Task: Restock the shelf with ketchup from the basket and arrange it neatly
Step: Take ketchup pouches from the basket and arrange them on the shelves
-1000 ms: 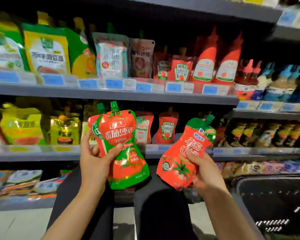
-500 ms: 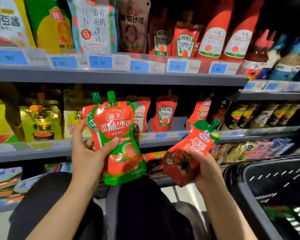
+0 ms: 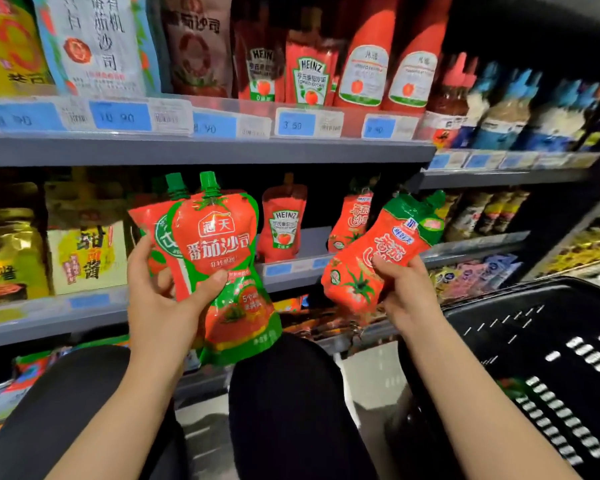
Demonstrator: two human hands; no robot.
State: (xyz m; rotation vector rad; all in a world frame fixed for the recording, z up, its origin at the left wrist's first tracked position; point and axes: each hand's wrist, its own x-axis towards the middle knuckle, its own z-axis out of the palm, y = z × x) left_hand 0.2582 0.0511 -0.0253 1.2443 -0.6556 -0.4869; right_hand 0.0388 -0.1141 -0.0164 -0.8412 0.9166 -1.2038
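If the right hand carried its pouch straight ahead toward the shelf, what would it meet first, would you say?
Probably the matching red pouch standing on the middle shelf, just beyond the right hand; depth is unclear.

Beyond the right hand's fingers (image 3: 383,263), bare shelf (image 3: 312,237) opens between the Heinz pouch (image 3: 284,223) and a red spouted pouch (image 3: 352,220). Beyond the left hand's fingers (image 3: 137,258), 2 held pouches (image 3: 219,244) block the shelf.

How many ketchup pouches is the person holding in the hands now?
3. Two green-capped pouches, front and back, overlap in the left hand; one pouch is in the right hand. More could hide behind.
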